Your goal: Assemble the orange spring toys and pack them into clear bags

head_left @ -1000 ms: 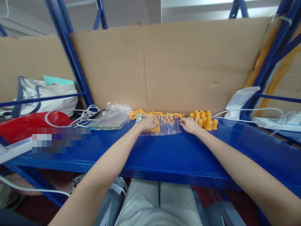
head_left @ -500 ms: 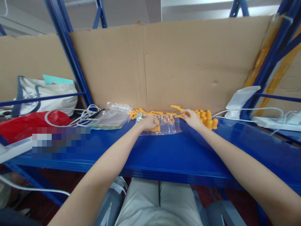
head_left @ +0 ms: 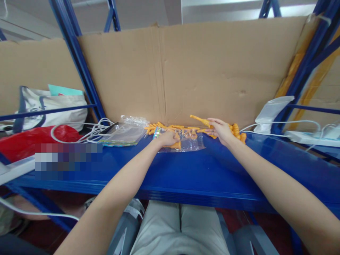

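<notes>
My left hand [head_left: 169,138] is closed on a clear plastic bag [head_left: 196,146] lying on the blue shelf. An orange plastic part [head_left: 177,145] shows at its fingertips, and ring-shaped orange pieces [head_left: 191,135] lie by the bag's upper edge. To the right, my right hand [head_left: 222,130] grips a long orange plastic piece [head_left: 201,120] whose thin end points up and left. Beside and partly behind that hand stand several cup-like orange pieces [head_left: 236,131]. Thin orange sticks [head_left: 156,126] are heaped beyond my left hand.
Flat clear packets [head_left: 124,134] lie left of the bag, with white cables [head_left: 91,131] and a red bag [head_left: 63,134] further left. A cardboard sheet [head_left: 202,71] walls off the back. At right are a white pouch [head_left: 271,111] and a power strip [head_left: 313,139].
My right hand has shifted slightly right and its grip has changed; the long orange piece now shows more of its length. My left hand stays in place on the bag.
</notes>
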`<state>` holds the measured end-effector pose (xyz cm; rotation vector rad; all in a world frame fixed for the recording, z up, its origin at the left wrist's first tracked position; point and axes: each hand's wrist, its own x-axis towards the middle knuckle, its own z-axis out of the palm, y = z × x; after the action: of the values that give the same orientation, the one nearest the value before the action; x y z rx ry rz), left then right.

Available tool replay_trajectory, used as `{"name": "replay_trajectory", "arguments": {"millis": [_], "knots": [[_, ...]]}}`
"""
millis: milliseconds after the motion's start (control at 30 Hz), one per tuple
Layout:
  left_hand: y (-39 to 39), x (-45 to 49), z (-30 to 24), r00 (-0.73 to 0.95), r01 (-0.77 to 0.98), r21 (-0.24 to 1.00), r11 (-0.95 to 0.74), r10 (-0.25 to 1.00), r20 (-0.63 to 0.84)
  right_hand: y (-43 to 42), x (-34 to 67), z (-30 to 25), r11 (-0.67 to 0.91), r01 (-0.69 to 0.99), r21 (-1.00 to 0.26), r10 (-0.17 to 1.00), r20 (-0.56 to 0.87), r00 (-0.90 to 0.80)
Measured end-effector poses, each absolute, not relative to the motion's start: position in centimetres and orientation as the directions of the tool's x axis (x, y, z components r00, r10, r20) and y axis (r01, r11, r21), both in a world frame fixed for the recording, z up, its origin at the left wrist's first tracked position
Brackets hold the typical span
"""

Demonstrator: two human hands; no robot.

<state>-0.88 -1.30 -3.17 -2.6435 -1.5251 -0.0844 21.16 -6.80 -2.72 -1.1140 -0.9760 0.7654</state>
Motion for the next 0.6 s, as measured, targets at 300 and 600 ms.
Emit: {"name": "replay_trajectory", "arguments": {"millis": [300,600], "knots": [[-1.1,-1.0,-3.3,0.507,0.861,-0.025,-0.507,0.856,0.098,-6.3,22.2,-2.8,0.290,0.015,-0.957,0.876,0.272,0.398],[-0.9,-1.1,-3.5,0.513,0.856,0.007,-0.517,0.851,0.111,-6.2,21.8,-3.5,0.273,0.060,-0.960,0.937,0.279,0.212]]}}
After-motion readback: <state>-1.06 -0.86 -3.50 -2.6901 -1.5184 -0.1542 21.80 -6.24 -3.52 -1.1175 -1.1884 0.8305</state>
